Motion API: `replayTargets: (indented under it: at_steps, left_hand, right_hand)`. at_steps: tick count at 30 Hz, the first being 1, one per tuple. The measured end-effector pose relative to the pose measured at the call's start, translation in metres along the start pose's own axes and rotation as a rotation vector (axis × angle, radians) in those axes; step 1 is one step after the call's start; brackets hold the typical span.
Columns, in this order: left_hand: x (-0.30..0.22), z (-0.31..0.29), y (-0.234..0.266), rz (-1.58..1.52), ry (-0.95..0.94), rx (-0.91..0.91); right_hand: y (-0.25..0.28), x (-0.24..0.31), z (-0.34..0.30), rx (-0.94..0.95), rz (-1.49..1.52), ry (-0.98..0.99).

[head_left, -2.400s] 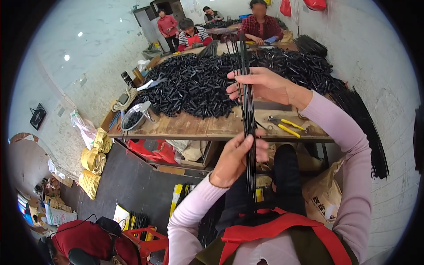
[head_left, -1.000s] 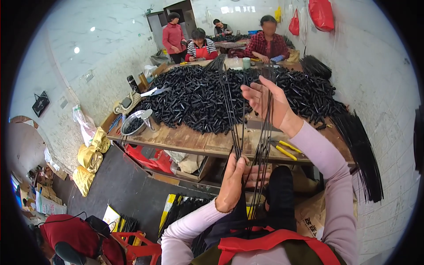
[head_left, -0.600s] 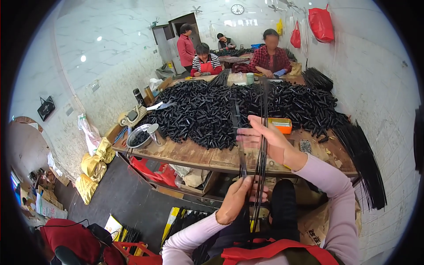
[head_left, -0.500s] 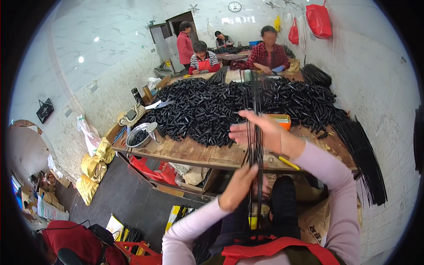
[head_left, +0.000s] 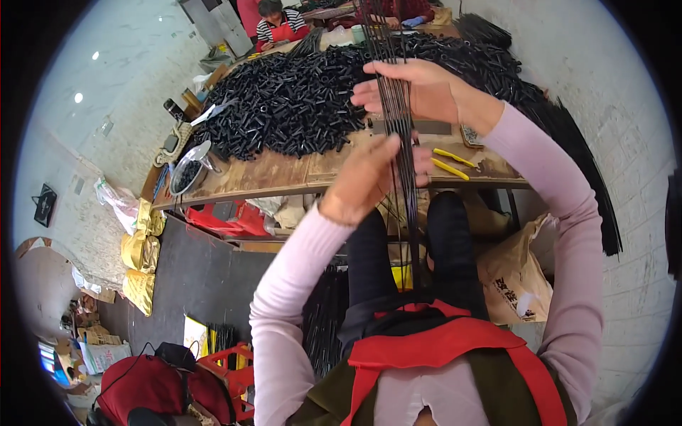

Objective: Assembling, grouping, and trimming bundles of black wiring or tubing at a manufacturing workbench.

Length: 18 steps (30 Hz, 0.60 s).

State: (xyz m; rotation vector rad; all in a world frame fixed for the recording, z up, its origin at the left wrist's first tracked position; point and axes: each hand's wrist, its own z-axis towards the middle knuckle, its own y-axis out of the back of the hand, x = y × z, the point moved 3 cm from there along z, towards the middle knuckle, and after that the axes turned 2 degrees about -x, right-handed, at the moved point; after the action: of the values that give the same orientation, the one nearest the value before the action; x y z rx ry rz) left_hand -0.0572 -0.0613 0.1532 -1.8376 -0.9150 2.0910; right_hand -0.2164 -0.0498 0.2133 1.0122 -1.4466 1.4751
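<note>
A bundle of long, thin black rods [head_left: 399, 113] stands nearly upright in front of me, its lower end close to my lap. My left hand [head_left: 362, 174] is closed around it, the thumb on the near side and fingertips showing beyond the rods. Higher up, my right hand [head_left: 430, 89] lies against the rods with its fingers stretched out to the left. Past the bundle, a large heap of short black tubes [head_left: 284, 99] covers much of the wooden table [head_left: 284, 170]. Yellow-handled pliers [head_left: 453, 163] rest near the table's front edge.
A metal bowl [head_left: 186, 177] of small black pieces stands at the table's left. More long black rods [head_left: 579, 156] hang over the right edge. A brown paper sack [head_left: 515, 270] stands beside my legs. A person in a striped top [head_left: 280, 27] sits across the table.
The view has tipped downward, bringing more of my lap and apron into sight. Both hands appear higher in the picture, and the upper rods look more fanned out.
</note>
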Motion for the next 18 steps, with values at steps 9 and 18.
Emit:
replayTargets:
  at_steps: [9,18]
  left_hand:
    - [0.009,0.004,0.006,0.074,-0.003,-0.049]
    - [0.017,-0.022,-0.015,0.088,0.006,-0.112]
  right_hand:
    - [0.000,-0.007,-0.018,0.006,-0.110,0.086]
    - [-0.014,-0.007,-0.045,0.078,-0.260,0.082]
